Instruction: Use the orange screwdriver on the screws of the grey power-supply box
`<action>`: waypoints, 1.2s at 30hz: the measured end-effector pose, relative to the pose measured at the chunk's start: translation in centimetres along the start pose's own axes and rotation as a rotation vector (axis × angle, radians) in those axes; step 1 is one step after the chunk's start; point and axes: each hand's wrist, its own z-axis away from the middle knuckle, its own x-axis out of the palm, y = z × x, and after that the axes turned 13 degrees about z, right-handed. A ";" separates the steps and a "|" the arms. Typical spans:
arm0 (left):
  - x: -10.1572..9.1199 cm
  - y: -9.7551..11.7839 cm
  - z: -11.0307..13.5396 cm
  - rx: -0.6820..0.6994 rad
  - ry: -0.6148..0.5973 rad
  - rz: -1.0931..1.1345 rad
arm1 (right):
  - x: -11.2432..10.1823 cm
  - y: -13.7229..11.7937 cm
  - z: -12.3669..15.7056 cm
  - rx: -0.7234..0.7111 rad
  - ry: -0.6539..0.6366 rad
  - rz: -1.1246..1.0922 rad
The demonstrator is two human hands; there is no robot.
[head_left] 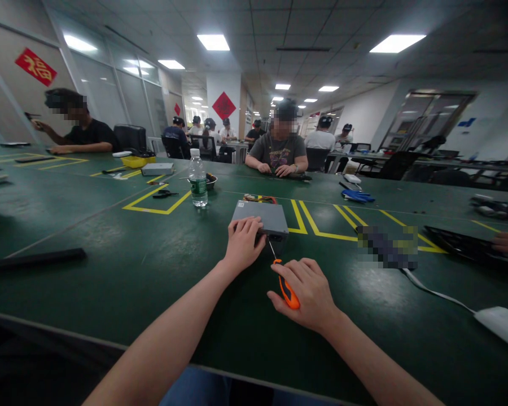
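Observation:
A grey computer power supply unit (262, 217) lies on the green table in front of me, a bundle of coloured wires (259, 198) at its far side. My left hand (244, 239) grips its near left corner, fingers over the top and thumb down by the front face. In my right hand (307, 290) is a screwdriver (288, 290) with an orange and black handle, held with the fingers along it. The thin shaft points up and away to the unit's front face. Whether the tip sits in a screw is too small to tell.
Beyond the unit stand a water bottle (198, 183) and a metal bowl (211, 180). A black bar (36, 260) lies at the left. To the right are blue gloves (358, 195), a blurred-out object with a white cable (438, 293), and a black panel (461, 245) by another person's hand.

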 end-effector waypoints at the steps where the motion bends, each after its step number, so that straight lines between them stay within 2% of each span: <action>1: -0.1 0.0 0.0 0.003 -0.003 -0.001 | -0.2 0.1 -0.3 -0.024 0.004 0.020; 7: -0.1 -0.1 0.1 0.008 -0.020 0.001 | -0.8 0.2 -2.0 0.009 0.064 0.034; 10: -0.1 -0.2 0.2 0.015 -0.028 0.001 | -0.6 -0.3 -1.9 -0.039 0.100 0.072; 14: -0.2 -0.3 0.1 0.043 -0.050 -0.006 | 0.0 -1.0 -1.2 -0.036 0.147 0.094; 17: -0.2 -0.4 0.0 0.058 -0.063 -0.015 | 0.2 -1.0 -0.9 -0.044 0.145 0.095; 22: -0.2 -0.4 0.0 0.053 -0.071 -0.012 | 0.4 -0.9 -0.6 0.037 0.147 -0.010; 31: -0.3 -0.3 0.0 0.056 -0.072 -0.008 | 0.1 -0.9 -0.6 0.102 0.067 -0.064; 36: -0.2 -0.3 0.0 0.044 -0.064 -0.021 | -0.1 -0.6 -0.4 0.180 0.107 -0.077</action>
